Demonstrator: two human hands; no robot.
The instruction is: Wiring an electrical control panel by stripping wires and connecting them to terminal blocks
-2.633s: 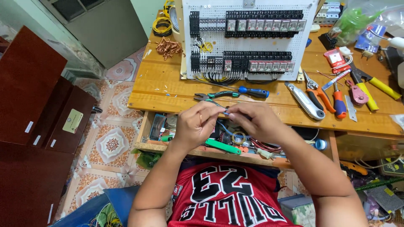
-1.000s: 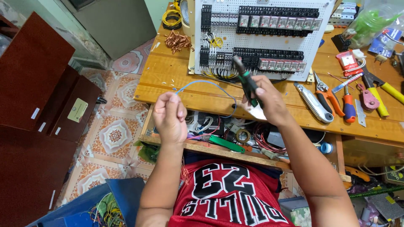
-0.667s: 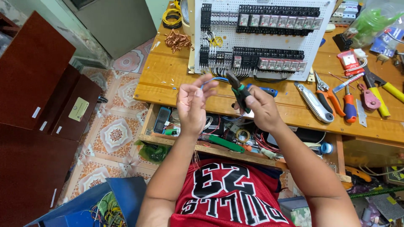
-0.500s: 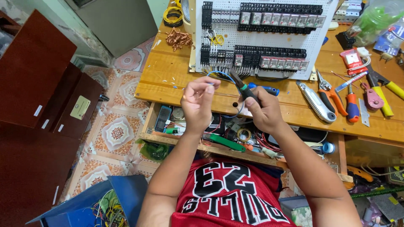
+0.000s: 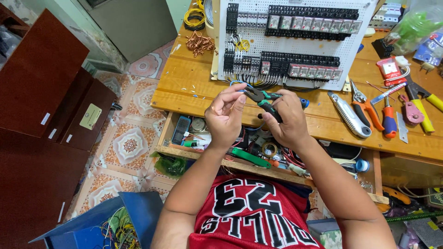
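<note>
My right hand [image 5: 286, 121] grips green-and-black handled pliers [image 5: 260, 98], jaws pointing left toward my left hand. My left hand [image 5: 224, 116] pinches the end of a thin blue wire [image 5: 236, 84] between thumb and fingers, right at the plier jaws. Both hands hover over the front edge of the wooden workbench [image 5: 184, 87]. Just beyond them lies a white perforated panel [image 5: 295, 37] carrying rows of black relays and terminal blocks, with wires at its lower edge.
A blue-handled screwdriver [image 5: 302, 102] lies behind my right hand. To the right lie a grey crimper [image 5: 349, 121], orange pliers [image 5: 367, 110], screwdrivers [image 5: 389, 121] and cutters. An open drawer [image 5: 221, 144] of parts sits under the bench. A dark wooden cabinet [image 5: 41, 83] stands left; a blue bin [image 5: 115, 221] of wire scraps is below.
My hands were apart with the wire stretched out. They have come together in front of the panel, the pliers now meeting the wire end held by my left fingers.
</note>
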